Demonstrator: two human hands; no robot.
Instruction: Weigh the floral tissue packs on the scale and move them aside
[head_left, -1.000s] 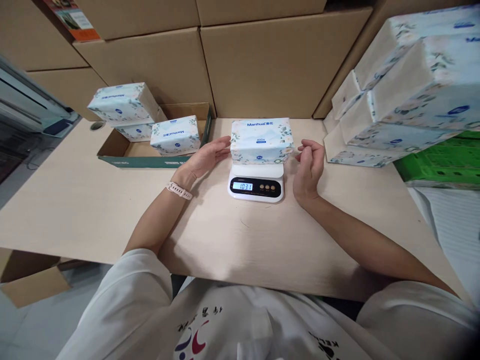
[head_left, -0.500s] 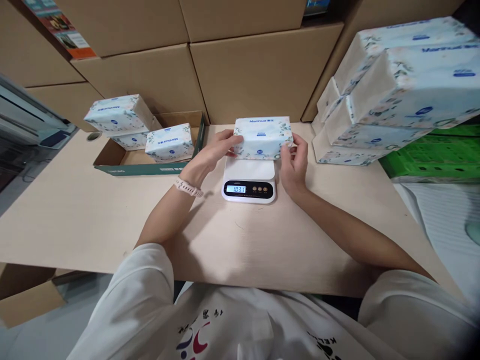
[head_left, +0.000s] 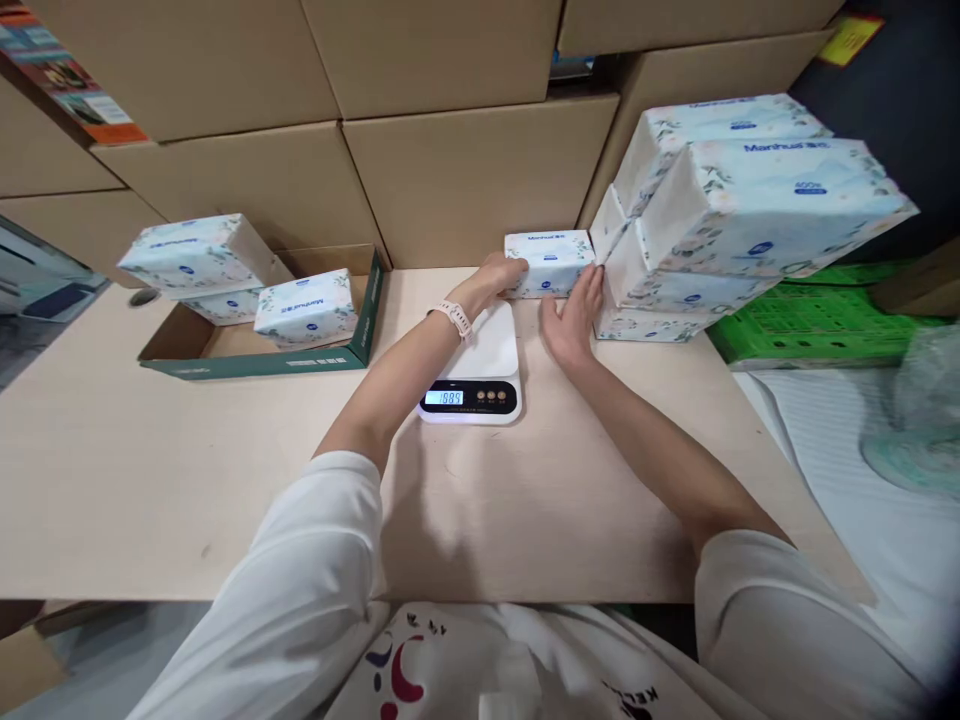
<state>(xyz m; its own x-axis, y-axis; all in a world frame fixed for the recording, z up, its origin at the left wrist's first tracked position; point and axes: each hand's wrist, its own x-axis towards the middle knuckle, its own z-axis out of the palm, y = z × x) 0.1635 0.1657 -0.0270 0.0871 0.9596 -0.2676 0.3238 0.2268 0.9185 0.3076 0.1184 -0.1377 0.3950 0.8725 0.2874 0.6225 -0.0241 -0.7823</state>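
Note:
A soft pack of tissues (head_left: 551, 262) with a floral print is at the far right corner of the white digital scale (head_left: 484, 345), close against the stacked tissue packs (head_left: 694, 245). My left hand (head_left: 491, 280) grips its left end, thumb on the front face. My right hand (head_left: 576, 315) lies at the pack's lower right front, fingers stretched and thumb apart, fingertips touching its right edge. Whether the pack still rests partly on the scale I cannot tell. Lit digits show on the scale's display (head_left: 444, 398).
To the left, a shallow green carton (head_left: 255, 366) holds several tissue packs (head_left: 306, 308). Cardboard boxes (head_left: 465, 180) form a wall behind the wooden table (head_left: 225, 500). Green crates (head_left: 810, 325) and white wrapping (head_left: 795, 410) lie off the right edge.
The tissue pack has moved off the middle of the scale to the right, up to the stack. My right hand has loosened from its right end. The display digits have changed.

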